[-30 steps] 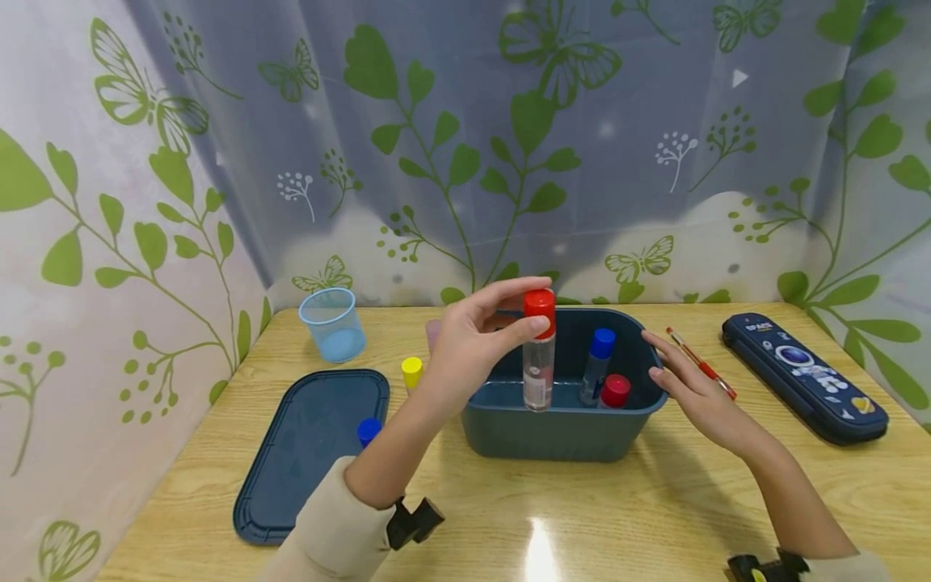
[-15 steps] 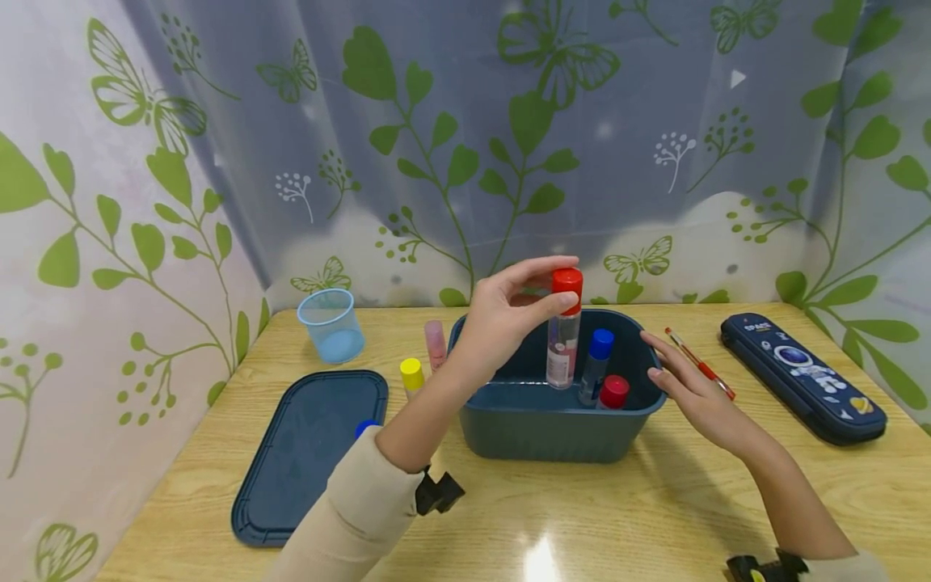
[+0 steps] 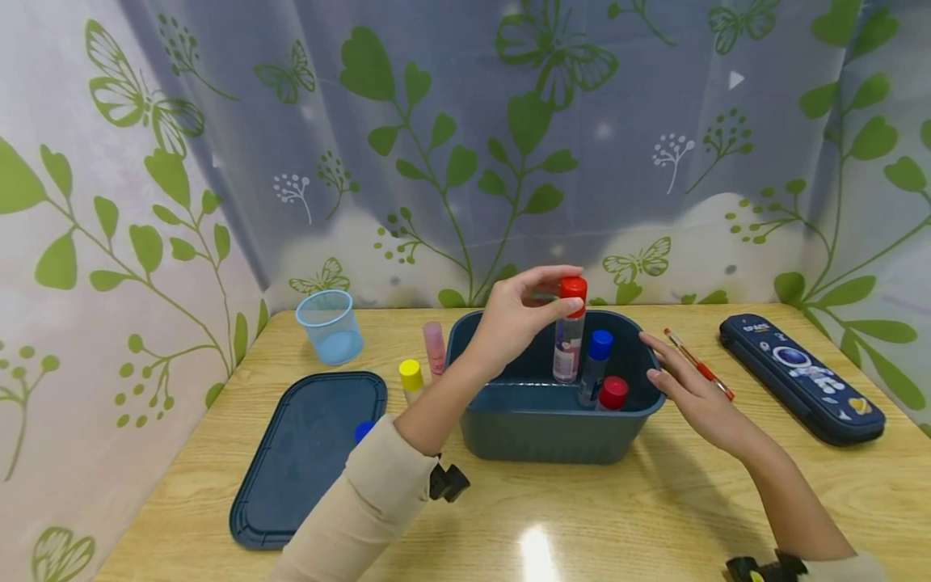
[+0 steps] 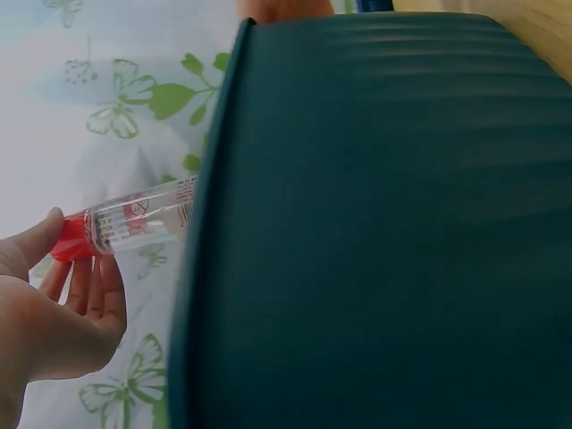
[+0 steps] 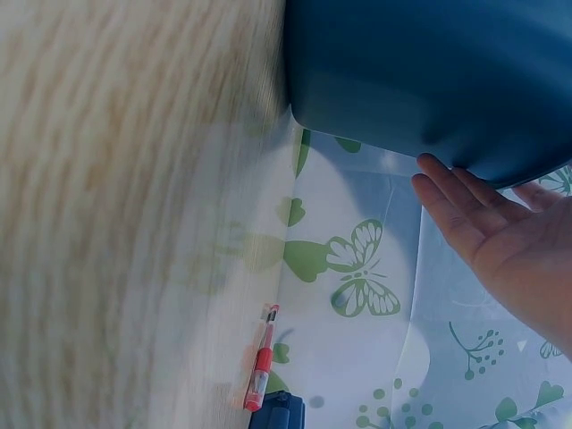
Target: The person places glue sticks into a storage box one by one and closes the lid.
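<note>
My left hand (image 3: 509,319) pinches the red cap of a clear glue bottle (image 3: 567,347), held upright with its lower part inside the dark teal bin (image 3: 545,436). In the left wrist view, thumb and fingers of the left hand (image 4: 71,313) grip that red cap (image 4: 73,238). A blue-capped bottle (image 3: 596,368) and a red-capped one (image 3: 613,393) stand in the bin's right part. My right hand (image 3: 698,400) rests against the bin's right end with fingers nearly straight; the right wrist view shows the right hand's (image 5: 505,237) fingertips touching the outer wall.
Left of the bin are a pink tube (image 3: 434,347), a yellow-capped bottle (image 3: 411,378) and a blue cap (image 3: 363,431), partly hidden by the left arm. A dark lid (image 3: 305,461) and blue cup (image 3: 330,327) lie farther left. A red pen (image 3: 701,365) and pencil case (image 3: 803,380) are at right.
The left hand has moved right and farther back with the red-capped bottle, whose lower end is now deeper in the bin. The right hand has stayed at the bin's right end.
</note>
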